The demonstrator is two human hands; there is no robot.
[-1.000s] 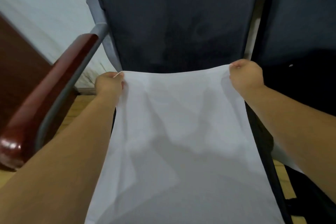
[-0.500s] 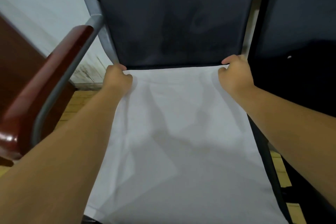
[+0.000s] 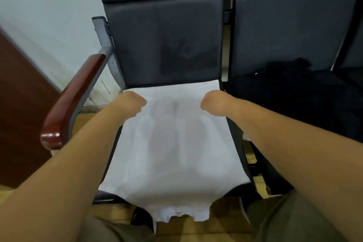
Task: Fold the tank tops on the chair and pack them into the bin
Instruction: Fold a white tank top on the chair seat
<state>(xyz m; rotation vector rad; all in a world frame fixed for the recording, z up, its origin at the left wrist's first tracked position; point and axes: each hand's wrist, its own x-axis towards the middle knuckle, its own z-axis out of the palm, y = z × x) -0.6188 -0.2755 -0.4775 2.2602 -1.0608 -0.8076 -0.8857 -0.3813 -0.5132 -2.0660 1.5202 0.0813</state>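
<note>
A white tank top (image 3: 172, 149) lies spread flat over the dark seat of a chair (image 3: 167, 45), its straps hanging off the front edge. My left hand (image 3: 132, 104) rests on the cloth at its far left corner. My right hand (image 3: 213, 104) rests on it just short of the far right corner. Both wrists bend down, so the fingers are hidden behind the knuckles. I cannot tell whether they pinch the cloth. No bin is in view.
A red-brown wooden armrest (image 3: 72, 100) on a grey frame runs along the left of the seat. A heap of black garments (image 3: 294, 92) lies on the neighbouring seat to the right. A brown wooden panel (image 3: 19, 104) stands at far left.
The tank top, held up by its far corners before, has been lowered flat onto the seat. Both hands have moved slightly inward from the corners, and the view has pulled back.
</note>
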